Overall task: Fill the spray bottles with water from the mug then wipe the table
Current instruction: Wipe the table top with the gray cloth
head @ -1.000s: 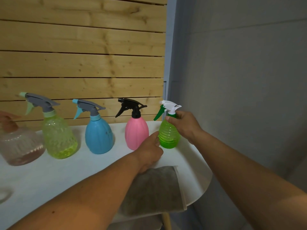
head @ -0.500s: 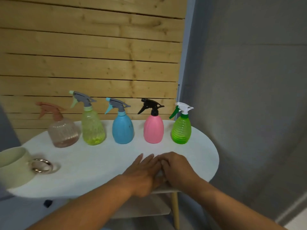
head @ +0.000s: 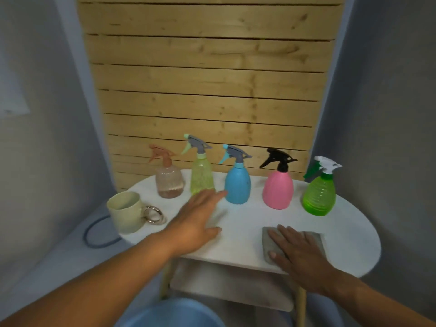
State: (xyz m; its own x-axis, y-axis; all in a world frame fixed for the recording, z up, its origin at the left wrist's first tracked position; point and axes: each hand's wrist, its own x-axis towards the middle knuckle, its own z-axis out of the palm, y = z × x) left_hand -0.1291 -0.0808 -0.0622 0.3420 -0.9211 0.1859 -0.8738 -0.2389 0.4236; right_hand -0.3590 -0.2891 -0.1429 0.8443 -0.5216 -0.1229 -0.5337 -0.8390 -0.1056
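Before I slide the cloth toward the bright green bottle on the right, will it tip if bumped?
Probably not easily: the green bottle has a wide base and looks partly filled. Its trigger head adds height, so a high knock might rock it. It stands near the table edge, so push gently.

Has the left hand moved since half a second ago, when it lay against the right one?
Yes. The left hand has gone left and toward the bottles, its fingertips now near the blue bottle, apart from the right hand on the cloth.

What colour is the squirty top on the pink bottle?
Black. The spray top on the pink bottle shows clearly in the head view.
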